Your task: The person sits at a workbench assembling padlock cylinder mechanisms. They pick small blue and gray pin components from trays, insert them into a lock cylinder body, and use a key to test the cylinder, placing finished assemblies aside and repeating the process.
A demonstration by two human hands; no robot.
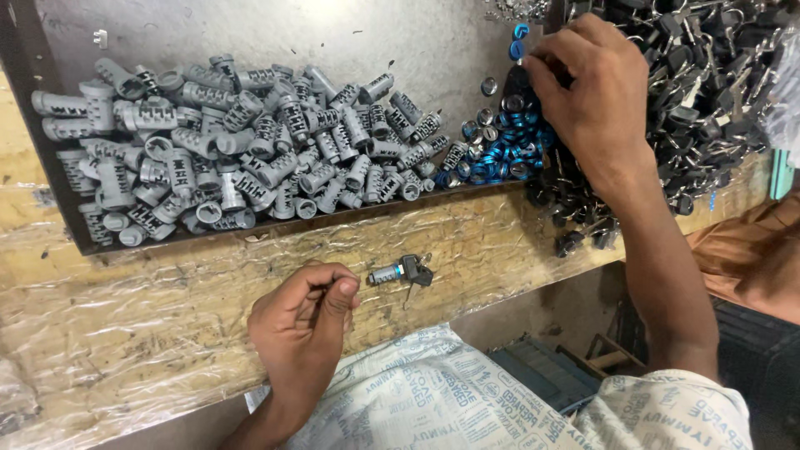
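My left hand [302, 327] rests near the front edge of the plastic-wrapped wooden bench [125, 325], fingers curled in; whether anything small sits between thumb and fingers is hidden. Just to its right lies an assembled lock cylinder with black-headed keys [402, 272]. My right hand [593, 100] reaches up to the far right, fingertips down in a cluster of blue and silver rings [498, 150], at the edge of a heap of black-headed keys [708, 83]. What the fingers pinch is hidden.
A metal tray [250, 33] holds a big pile of grey slotted lock cylinders [242, 150] across the left and middle. A printed white sack [433, 392] lies over my lap below the bench edge. Orange cloth [750, 250] shows at right.
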